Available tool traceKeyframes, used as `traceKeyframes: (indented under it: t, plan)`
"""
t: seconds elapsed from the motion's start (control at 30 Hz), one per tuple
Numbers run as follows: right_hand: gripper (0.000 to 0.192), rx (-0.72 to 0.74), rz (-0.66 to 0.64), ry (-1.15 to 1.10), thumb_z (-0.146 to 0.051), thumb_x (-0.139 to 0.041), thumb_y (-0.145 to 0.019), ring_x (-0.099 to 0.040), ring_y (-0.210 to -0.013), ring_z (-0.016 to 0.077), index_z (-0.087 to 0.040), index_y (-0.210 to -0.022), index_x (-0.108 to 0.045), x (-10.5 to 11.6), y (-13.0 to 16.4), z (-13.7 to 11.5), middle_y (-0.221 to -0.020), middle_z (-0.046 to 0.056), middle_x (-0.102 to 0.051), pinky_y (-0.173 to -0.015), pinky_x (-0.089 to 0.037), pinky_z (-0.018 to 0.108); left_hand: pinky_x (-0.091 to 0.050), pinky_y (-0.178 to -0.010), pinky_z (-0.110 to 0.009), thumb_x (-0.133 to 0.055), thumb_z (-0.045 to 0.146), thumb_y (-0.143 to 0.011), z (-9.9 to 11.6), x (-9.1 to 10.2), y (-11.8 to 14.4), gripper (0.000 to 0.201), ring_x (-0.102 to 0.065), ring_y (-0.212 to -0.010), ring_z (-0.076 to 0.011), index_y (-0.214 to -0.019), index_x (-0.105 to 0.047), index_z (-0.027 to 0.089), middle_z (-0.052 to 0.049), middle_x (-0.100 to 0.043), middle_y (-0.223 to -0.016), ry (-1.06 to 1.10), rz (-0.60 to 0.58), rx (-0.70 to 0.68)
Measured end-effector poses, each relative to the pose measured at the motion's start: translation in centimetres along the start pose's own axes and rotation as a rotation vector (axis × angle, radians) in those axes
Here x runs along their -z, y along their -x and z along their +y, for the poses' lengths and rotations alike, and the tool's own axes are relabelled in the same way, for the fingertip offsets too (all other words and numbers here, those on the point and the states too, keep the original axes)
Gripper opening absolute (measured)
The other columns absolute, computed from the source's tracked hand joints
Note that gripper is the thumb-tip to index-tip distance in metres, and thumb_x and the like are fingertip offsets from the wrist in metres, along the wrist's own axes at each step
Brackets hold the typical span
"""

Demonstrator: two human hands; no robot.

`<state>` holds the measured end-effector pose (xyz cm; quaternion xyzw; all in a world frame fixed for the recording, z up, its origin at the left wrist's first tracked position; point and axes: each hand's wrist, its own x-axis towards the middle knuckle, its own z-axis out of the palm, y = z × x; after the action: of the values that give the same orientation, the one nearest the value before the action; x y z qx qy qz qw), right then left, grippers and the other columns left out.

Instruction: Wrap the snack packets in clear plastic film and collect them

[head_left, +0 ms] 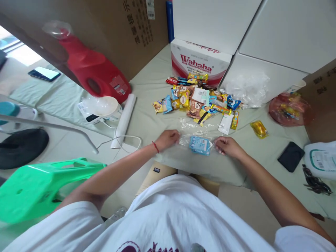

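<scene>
My left hand (167, 138) and my right hand (228, 146) each pinch one side of a clear plastic bag (195, 133) lying on the pale green cloth. Inside the bag, between the two hands, sit light blue snack packets (200, 145). A red string circles my left wrist. Just beyond the bag lies a heap of several small wrapped snacks (195, 99) in yellow, blue, brown and red.
A Wahaha carton (198, 61) and white boxes stand behind the snacks. A red jug (94, 71), a white roll (125, 117) and a cable lie left. A yellow packet (259, 128), a red bag (290, 109) and a black phone (291, 156) lie right. A green stool (39, 187) is near left.
</scene>
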<state>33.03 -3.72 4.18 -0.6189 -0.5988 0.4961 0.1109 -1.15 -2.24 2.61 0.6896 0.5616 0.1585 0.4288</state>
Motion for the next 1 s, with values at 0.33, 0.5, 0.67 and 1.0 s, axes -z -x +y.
traceKeyframes:
  t: [0.33, 0.5, 0.67, 1.0]
  plan:
    - [0.032, 0.357, 0.248, 0.931, -0.039, -0.049, -0.105, -0.051, -0.117, 0.0311, -0.018, -0.12, -0.068, 1.2, -3.3, -6.6, -0.114, 0.015, -0.067, -0.088, -0.044, 0.036, -0.044, -0.098, -0.046, -0.062, 0.037, -0.089, 1.1, -2.6, -0.4, 0.048, -0.052, -0.12, -0.0357, -0.132, -0.06, 0.015, -0.018, -0.061, -0.128, -0.474, 0.538, 0.191]
    - [0.037, 0.171, 0.175, 0.877, -0.039, -0.067, -0.093, -0.059, -0.105, 0.0309, -0.016, -0.122, -0.064, -1.8, -8.6, -8.5, -0.107, 0.017, -0.071, -0.083, -0.043, 0.035, -0.041, -0.098, -0.051, -0.068, 0.04, -0.085, 1.8, -3.3, -0.7, 0.046, -0.049, -0.12, -0.0373, -0.126, -0.065, 0.019, -0.016, -0.062, -0.125, -0.369, 0.489, 0.263]
    - [0.016, 0.147, 0.091, 0.577, -0.019, -0.064, -0.084, -0.061, -0.077, 0.0203, -0.019, -0.099, -0.07, -0.8, -9.7, -7.5, -0.082, 0.004, -0.07, -0.072, -0.041, 0.029, -0.041, -0.091, -0.043, -0.066, 0.019, -0.08, 1.4, -2.5, -1.0, 0.003, -0.053, -0.112, -0.0307, -0.079, -0.064, 0.021, -0.009, -0.066, -0.106, -0.231, 0.442, 0.217]
    - [0.036, 0.451, 0.096, 0.422, -0.041, -0.07, -0.086, -0.062, -0.083, 0.021, -0.02, -0.115, -0.064, -1.1, -5.3, -4.8, -0.095, 0.006, -0.07, -0.077, -0.046, 0.031, -0.043, -0.095, -0.039, -0.071, 0.02, -0.075, 1.1, -1.4, -1.5, 0.06, -0.065, -0.105, -0.0259, -0.132, -0.052, 0.023, -0.002, -0.074, -0.099, -0.097, 0.374, 0.199]
